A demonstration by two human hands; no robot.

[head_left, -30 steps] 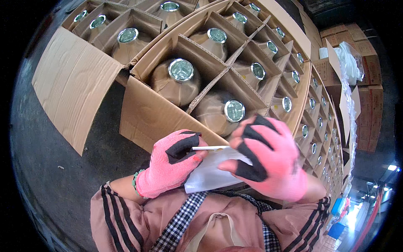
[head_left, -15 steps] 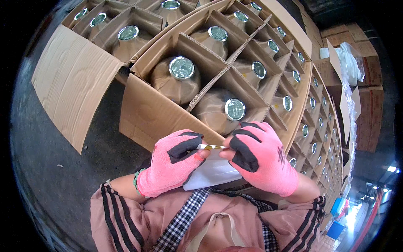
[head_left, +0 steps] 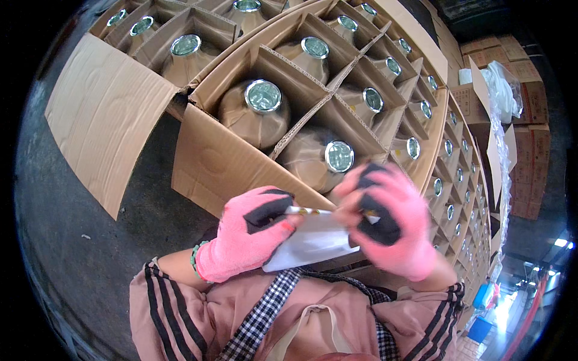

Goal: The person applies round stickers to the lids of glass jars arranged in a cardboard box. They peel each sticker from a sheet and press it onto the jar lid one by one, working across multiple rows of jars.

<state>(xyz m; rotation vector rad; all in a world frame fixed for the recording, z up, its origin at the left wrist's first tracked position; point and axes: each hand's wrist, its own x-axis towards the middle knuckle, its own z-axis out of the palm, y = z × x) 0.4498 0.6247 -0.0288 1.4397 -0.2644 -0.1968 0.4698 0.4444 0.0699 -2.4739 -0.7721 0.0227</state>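
Observation:
In front of my chest, my left hand, in a pink glove with black coating and bare fingertips, pinches a white sticker sheet. Its upper edge is bent over and shows small gold marks. My right hand, gloved alike, is blurred by motion just right of the sheet. Its fingers are closed, and a small gold-and-white sticker shows among them. Just beyond my hands, a silvery glass flask liner with a bright round mouth sits in a divided carton.
More flask liners fill the carton's cells, split by cardboard dividers. Further open cartons of liners adjoin at the back and right. A carton flap sticks out at the left over dark floor. Stacked boxes stand far right.
My right hand has pulled away from the sheet's edge to the right, with a small sticker among its fingers. My left hand stays in place holding the sheet.

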